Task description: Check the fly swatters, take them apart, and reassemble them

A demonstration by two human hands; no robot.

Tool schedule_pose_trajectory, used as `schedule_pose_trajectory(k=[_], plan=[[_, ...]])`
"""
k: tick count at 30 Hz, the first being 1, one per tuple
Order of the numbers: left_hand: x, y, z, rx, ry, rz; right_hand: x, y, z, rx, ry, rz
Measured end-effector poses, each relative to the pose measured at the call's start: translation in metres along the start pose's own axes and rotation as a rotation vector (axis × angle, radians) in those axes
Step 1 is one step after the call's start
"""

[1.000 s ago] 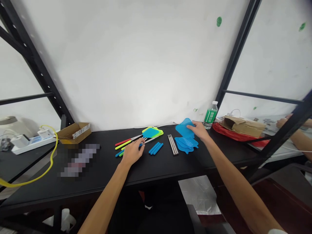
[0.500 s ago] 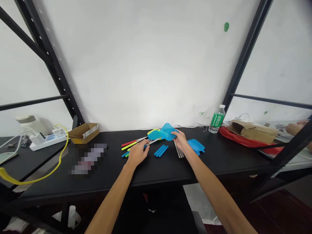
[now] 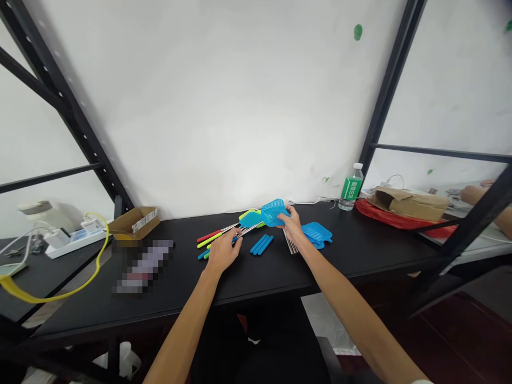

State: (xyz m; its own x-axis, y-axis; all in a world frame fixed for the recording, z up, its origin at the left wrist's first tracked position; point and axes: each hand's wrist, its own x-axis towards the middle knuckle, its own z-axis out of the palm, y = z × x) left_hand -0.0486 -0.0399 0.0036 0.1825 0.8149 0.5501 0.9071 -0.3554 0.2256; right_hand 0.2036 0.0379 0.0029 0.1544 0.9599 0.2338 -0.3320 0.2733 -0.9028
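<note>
A blue mesh fly swatter (image 3: 272,212) is between my hands. My right hand (image 3: 293,224) pinches the edge of its head. My left hand (image 3: 224,249) is closed round the handle end, where the metal rod meets the grip. Beneath and beside my left hand lie more fly swatters with red (image 3: 208,236), yellow-green and blue handles, their heads partly hidden. Several loose blue handles (image 3: 262,244) lie side by side between my hands. Under my right wrist are bare metal rods (image 3: 290,246), and just right of it are loose blue swatter heads (image 3: 317,233).
An open cardboard box (image 3: 135,223) and a blurred-out item (image 3: 146,266) are on the left of the black table (image 3: 256,282). A yellow cable (image 3: 98,264) loops near a power strip (image 3: 76,242). A water bottle (image 3: 351,188) stands back right, near a torn carton (image 3: 408,205) on red plastic.
The right hand has turned the swatter's head slightly, so its mesh faces me more. The left hand keeps its hold. The camera view has shifted a little.
</note>
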Motion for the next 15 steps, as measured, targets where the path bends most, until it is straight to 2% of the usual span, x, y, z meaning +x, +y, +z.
schedule_pose_trajectory(k=[9, 15], plan=[[0.001, -0.003, 0.003, -0.002, 0.006, 0.009, 0.007, 0.005, -0.007, -0.042, 0.091, -0.009], [0.001, -0.002, 0.002, -0.003, 0.002, 0.013, 0.010, 0.010, -0.010, -0.065, 0.100, -0.030]])
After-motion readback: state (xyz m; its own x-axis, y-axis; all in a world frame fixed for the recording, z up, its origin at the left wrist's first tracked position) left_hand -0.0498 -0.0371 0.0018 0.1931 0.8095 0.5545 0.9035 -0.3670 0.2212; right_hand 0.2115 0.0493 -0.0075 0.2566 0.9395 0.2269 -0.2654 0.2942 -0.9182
